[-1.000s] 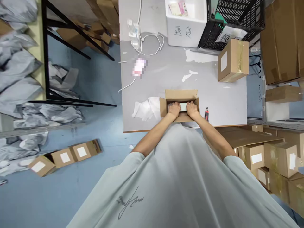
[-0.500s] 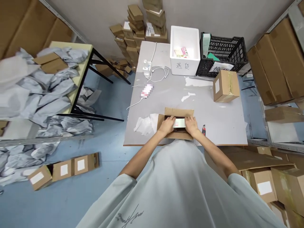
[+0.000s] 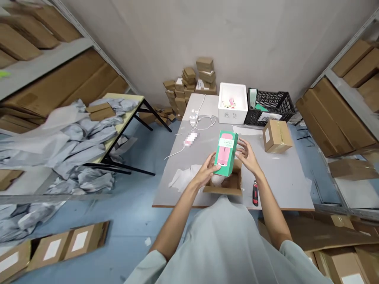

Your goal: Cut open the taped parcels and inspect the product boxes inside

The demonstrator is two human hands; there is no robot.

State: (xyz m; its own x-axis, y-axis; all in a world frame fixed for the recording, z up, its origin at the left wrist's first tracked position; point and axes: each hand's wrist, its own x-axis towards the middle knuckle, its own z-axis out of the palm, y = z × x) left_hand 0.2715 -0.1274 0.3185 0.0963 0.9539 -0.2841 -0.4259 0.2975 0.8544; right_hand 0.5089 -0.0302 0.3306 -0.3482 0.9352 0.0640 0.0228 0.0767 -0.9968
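Observation:
A green box with a pink panel and a pale band (image 3: pixel 225 152) is held up above the table, its long side upright. My left hand (image 3: pixel 207 170) grips its lower left corner, thumb across the front. Beside its right edge, my right hand (image 3: pixel 247 156) has its fingers spread; I cannot tell whether the fingertips touch the box. Below it stands an open cardboard box (image 3: pixel 237 183) with something whitish inside, partly hidden by the green box. A red and black utility knife (image 3: pixel 255 194) lies to the right, near my right forearm.
Crumpled white paper (image 3: pixel 183 178) lies left of the cardboard box. A white foam bin (image 3: pixel 233 114), a black crate (image 3: pixel 268 106) and a taped carton (image 3: pixel 277 136) stand at the back right. A white cable (image 3: pixel 204 126) lies at the back left.
The green box has come up out of the cardboard box and now shows its pink panel. My right hand has opened at its side. The view has tilted upward.

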